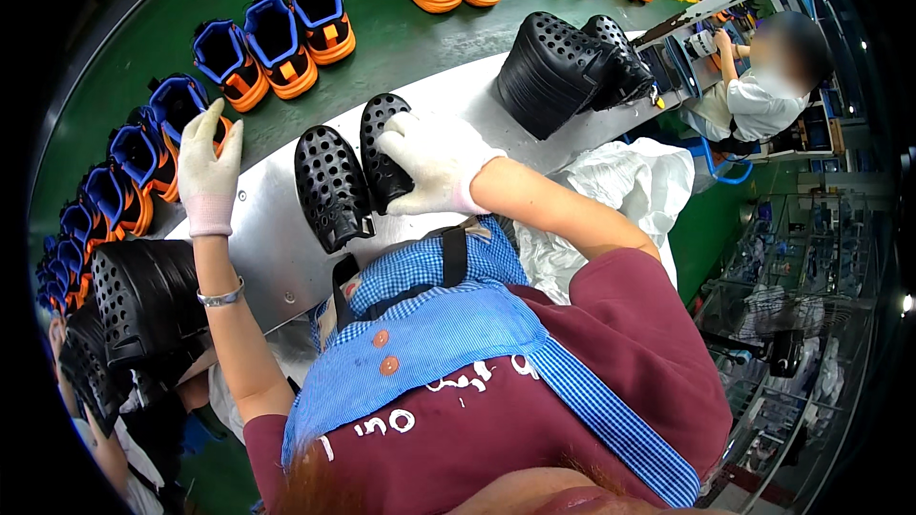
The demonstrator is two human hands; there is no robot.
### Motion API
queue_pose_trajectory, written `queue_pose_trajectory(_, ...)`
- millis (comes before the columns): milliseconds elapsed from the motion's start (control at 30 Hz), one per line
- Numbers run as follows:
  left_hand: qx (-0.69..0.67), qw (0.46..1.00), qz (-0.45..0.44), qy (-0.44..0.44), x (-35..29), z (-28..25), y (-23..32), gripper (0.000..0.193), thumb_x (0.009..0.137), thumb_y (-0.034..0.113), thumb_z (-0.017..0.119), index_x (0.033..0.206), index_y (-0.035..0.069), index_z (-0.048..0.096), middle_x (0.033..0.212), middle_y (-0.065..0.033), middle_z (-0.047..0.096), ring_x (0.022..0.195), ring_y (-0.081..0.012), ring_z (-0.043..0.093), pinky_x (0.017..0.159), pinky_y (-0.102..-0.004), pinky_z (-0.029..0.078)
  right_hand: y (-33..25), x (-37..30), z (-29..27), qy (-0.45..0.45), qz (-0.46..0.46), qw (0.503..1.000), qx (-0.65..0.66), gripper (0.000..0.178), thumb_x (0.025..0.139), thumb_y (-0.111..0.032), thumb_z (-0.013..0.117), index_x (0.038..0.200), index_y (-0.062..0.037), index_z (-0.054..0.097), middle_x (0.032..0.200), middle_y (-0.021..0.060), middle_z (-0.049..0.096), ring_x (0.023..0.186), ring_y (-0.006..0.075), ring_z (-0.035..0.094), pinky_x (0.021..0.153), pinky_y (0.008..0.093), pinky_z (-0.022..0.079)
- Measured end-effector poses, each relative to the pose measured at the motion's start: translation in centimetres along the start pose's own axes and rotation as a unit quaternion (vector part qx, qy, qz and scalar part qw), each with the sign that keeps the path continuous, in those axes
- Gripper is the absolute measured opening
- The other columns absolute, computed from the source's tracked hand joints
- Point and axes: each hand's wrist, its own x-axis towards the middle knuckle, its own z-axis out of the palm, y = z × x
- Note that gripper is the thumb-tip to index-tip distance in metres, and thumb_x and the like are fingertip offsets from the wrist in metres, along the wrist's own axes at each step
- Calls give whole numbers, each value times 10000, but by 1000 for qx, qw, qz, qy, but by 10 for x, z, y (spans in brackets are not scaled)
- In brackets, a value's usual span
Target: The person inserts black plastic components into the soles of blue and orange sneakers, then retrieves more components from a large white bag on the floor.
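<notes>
White knit gloves cover both my hands. My left hand (208, 172) is stretched out at the far edge of the metal worktop, fingers apart, holding nothing. It overlaps a blue, black and orange sneaker (178, 100) on the green surface; whether it touches the shoe I cannot tell. My right hand (441, 160) is closed round a black perforated shoe tree (384, 114), covering its lower right side. A matching shoe tree (329, 181), full of round holes, lies just left of it on the metal worktop (272, 215).
Sneakers (277, 43) stand in a long row on the green surface (172, 0) beyond the worktop. Stacked black shoe trees (553, 67) sit at the right, more (148, 300) at the left. Crumpled white plastic (620, 195) hangs nearby. A co-worker (763, 95) is at the far right.
</notes>
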Motion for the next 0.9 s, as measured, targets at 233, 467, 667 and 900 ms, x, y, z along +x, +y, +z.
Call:
queue_pose_trajectory(233,-327,942,-45,-66,-1,-8,31,420,992,254,543,1325,-2,553,1175,-116,645,997,-170,635,892,-276,500,5,-13,-44,142,-74,975,151,573,660,-354,793,1059,-6,576,1035,152,583,965,331,601,836,399,512)
queue_pose_trajectory(467,-764,590,-176,-192,-15,-20,70,627,1033,446,343,1413,-50,380,1369,-197,519,1238,-281,538,1066,-408,422,-30,20,-60,197,-213,932,219,627,671,-279,809,1177,-6,557,1175,176,562,1112,354,541,957,415,460)
queue_pose_trajectory(667,-817,546,-97,-159,-9,-6,26,538,999,364,512,1378,-11,439,1202,-148,621,1108,-259,619,991,-400,494,-40,55,-34,130,-122,953,244,595,781,-255,772,1278,-18,544,1159,196,586,1078,337,578,927,402,478)
queue_pose_trajectory(900,-781,602,-147,-70,-17,-2,5,302,984,170,547,1227,-3,500,1144,-97,606,1008,-185,603,955,-373,488,-56,80,-26,86,14,978,187,452,819,-380,721,1094,-38,613,946,160,638,857,312,645,752,394,513)
